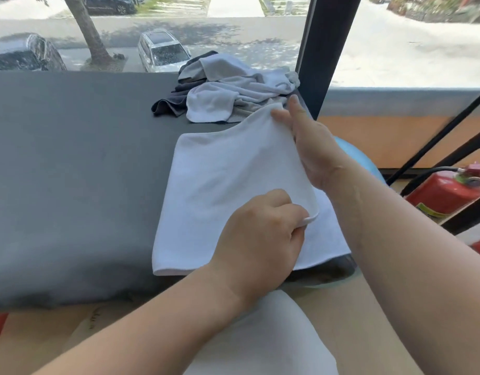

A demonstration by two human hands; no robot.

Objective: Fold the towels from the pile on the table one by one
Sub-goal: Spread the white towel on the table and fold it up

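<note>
A plain white towel [228, 185] lies by the right front corner of the grey desk [71, 171], its smooth upper layer lifted. The left hand [260, 239] pinches that layer's near corner with curled fingers. The right hand [312, 147] grips its far corner. The crumpled white and grey pile [233, 87] sits at the far right edge.

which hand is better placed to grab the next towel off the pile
Probably the right. The right hand holds the far corner of the white towel, just beside the pile; the left hand pinches the near corner, farther away.
</note>
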